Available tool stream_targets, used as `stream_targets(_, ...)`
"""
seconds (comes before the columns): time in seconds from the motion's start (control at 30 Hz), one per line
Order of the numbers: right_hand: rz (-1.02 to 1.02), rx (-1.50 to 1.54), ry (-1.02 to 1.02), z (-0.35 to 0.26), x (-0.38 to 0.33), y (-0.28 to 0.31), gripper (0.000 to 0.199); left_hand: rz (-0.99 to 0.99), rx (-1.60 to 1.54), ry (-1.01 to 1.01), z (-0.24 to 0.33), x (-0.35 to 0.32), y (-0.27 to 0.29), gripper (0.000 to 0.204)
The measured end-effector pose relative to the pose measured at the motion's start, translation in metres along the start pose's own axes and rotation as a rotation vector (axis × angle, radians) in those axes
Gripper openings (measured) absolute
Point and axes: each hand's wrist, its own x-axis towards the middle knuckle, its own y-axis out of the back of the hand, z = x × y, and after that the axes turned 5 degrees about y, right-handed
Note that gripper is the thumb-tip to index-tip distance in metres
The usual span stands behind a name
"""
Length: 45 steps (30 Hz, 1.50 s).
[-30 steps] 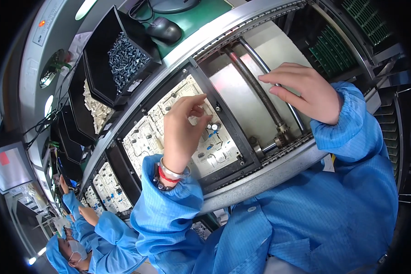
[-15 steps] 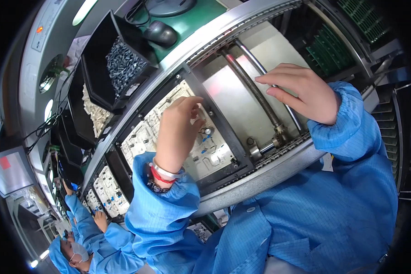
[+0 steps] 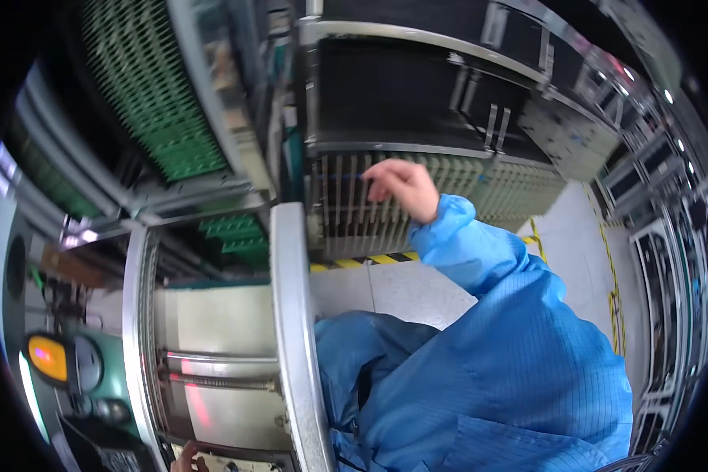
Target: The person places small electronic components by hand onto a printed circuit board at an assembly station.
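Observation:
My right hand (image 3: 405, 189) reaches out in front of a row of pale upright boards (image 3: 440, 185) standing side by side in a rack. Its fingers are loosely bent and somewhat apart, with nothing visible in them; whether a fingertip touches a board edge I cannot tell. At the bottom edge, part of my left hand (image 3: 189, 459) shows beside a dark-framed fixture (image 3: 248, 455) on the conveyor. Most of that hand is cut off and blurred. A pale plate (image 3: 228, 322) lies in the conveyor, beyond a metal rod and a threaded screw shaft (image 3: 220, 382).
A metal rail (image 3: 295, 315) runs between the conveyor and my body. Green slotted racks (image 3: 145, 94) stand at the far left. Yellow-black tape (image 3: 385, 259) marks the floor below the board rack. A yellow-faced device (image 3: 47, 356) and a mouse (image 3: 112, 411) sit on the green bench.
My view has swung right, from the populated fixtures to the board rack. The right hand has moved from above the conveyor to the rack; the left is now mostly out of view.

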Motion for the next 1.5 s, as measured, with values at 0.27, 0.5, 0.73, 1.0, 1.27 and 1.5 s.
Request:
stream_targets(0.27,1.376,-1.458,0.437,0.033,-0.073,0.356,0.021,-0.089,-0.026,-0.429,0.017,-0.02,-0.031,0.029)
stream_targets(0.5,1.243,-1.241,-0.068,0.042,-0.115,0.504,0.039,-0.221,0.291,-0.017,0.001,-0.065,-0.028,0.035)
stream_targets(0.73,1.313,-1.167,-0.302,0.046,-0.107,0.519,0.027,-0.168,0.323,0.081,0.009,-0.082,-0.018,0.043)
stream_targets(1.0,1.243,-0.715,0.245,0.055,-0.175,0.514,0.026,-0.166,0.532,0.047,-0.011,-0.079,-0.034,0.048)
stream_targets(1.27,1.073,-0.488,0.4,-0.031,-0.305,0.535,0.02,-0.418,0.609,0.242,0.027,-0.059,-0.014,0.04)
stream_targets(1.5,0.344,0.304,0.129,-0.016,-0.18,0.455,0.032,-0.058,-0.03,0.001,0.012,-0.127,-0.021,0.035)
